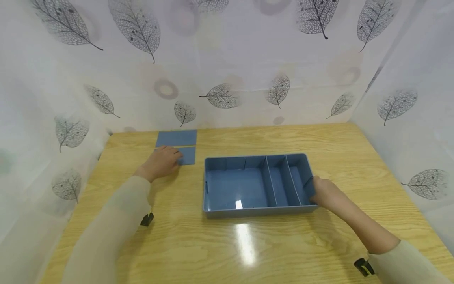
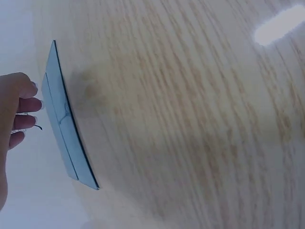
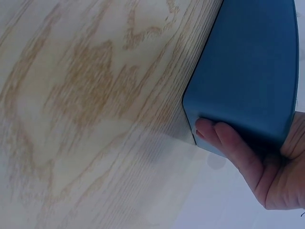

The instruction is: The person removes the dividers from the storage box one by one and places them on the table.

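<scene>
A blue divided box [image 1: 235, 185] sits on the table, with two tall partitions making narrow sections at its right and one wide section at its left. My right hand [image 1: 328, 193] grips the box's right end wall. In the right wrist view, the fingers [image 3: 233, 148] lie along the outside of that wall. Two flat blue panels lie at the back left: a far panel [image 1: 176, 138] and a near panel [image 1: 187, 156]. My left hand [image 1: 163, 161] overlaps the near panel in the head view. The left wrist view shows its fingers [image 2: 29, 104] loosely bent, holding nothing, just above the panels.
The wood-grain table [image 1: 177, 244] carries the box and panels. A pale leaf-patterned curtain [image 1: 244, 59] rises along the back and both sides. Black wrist straps show by the left sleeve [image 1: 117, 213] and the right sleeve [image 1: 404, 262].
</scene>
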A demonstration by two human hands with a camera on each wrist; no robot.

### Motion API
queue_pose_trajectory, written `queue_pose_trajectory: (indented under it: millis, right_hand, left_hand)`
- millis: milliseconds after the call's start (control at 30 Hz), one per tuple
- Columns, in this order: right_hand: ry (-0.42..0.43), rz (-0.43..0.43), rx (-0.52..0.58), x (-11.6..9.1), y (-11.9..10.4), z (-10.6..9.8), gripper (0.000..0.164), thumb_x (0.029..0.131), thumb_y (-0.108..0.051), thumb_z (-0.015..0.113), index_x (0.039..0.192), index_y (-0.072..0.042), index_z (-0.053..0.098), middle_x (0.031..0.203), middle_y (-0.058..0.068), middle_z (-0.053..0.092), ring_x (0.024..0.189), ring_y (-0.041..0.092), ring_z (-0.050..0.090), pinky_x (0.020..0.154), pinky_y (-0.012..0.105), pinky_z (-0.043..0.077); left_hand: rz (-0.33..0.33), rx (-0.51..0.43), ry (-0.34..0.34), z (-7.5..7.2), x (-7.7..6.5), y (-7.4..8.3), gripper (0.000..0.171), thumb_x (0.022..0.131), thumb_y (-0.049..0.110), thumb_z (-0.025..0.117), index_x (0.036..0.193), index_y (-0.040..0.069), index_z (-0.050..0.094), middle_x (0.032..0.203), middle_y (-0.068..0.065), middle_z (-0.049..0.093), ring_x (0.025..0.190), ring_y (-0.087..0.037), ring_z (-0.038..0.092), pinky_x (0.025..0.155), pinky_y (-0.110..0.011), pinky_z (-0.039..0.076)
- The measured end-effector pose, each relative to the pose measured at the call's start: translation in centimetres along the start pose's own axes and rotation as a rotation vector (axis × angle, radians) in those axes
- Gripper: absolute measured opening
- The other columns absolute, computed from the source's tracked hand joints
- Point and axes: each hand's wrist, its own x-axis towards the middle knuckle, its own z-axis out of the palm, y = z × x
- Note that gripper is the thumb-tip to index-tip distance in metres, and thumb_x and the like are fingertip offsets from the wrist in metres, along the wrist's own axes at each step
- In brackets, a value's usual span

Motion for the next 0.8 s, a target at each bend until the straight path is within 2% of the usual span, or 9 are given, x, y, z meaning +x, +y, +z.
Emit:
queue_pose_trajectory:
  millis: [100, 333, 600, 800]
  right_hand:
    - [0.001, 0.000, -0.008, 0.0, 0.0, 0.0, 0.041, 0.068, 0.001, 0.074, 0.093, 0.019, 0.046, 0.079, 0.028, 0.059, 0.071, 0.036, 0.061, 0.061, 0.044, 0.051]
    - [0.000, 0.001, -0.028, 0.0, 0.0, 0.0, 0.042, 0.069, 0.000, 0.075, 0.092, 0.020, 0.046, 0.078, 0.029, 0.059, 0.072, 0.038, 0.061, 0.061, 0.044, 0.051]
    - [0.001, -0.003, -0.016, 0.2, 0.0, 0.2, 0.043, 0.068, 0.001, 0.074, 0.094, 0.020, 0.046, 0.080, 0.030, 0.059, 0.075, 0.041, 0.061, 0.063, 0.046, 0.052]
    - [-0.001, -0.002, -0.015, 0.0, -0.1, 0.0, 0.041, 0.068, 0.001, 0.074, 0.093, 0.020, 0.046, 0.079, 0.028, 0.059, 0.071, 0.036, 0.060, 0.061, 0.043, 0.051]
  left_hand:
    - [0.017, 0.021, -0.005, -0.7, 0.4, 0.3, 0.025, 0.083, 0.016, 0.065, 0.104, 0.004, 0.067, 0.102, -0.013, 0.067, 0.097, -0.031, 0.062, 0.089, -0.047, 0.048]
    - [0.066, 0.014, 0.040, -2.3, 1.4, 1.4, 0.023, 0.082, 0.019, 0.065, 0.101, 0.005, 0.064, 0.100, -0.010, 0.065, 0.098, -0.029, 0.060, 0.091, -0.044, 0.047]
    - [0.190, 0.110, 0.136, -3.6, 2.2, 2.2, 0.022, 0.082, 0.022, 0.064, 0.098, 0.007, 0.062, 0.095, -0.008, 0.063, 0.092, -0.026, 0.060, 0.084, -0.041, 0.049]
    - [0.278, 0.119, 0.201, -5.3, 2.9, 3.1, 0.020, 0.081, 0.022, 0.062, 0.095, 0.008, 0.061, 0.090, -0.005, 0.061, 0.086, -0.024, 0.059, 0.080, -0.039, 0.048]
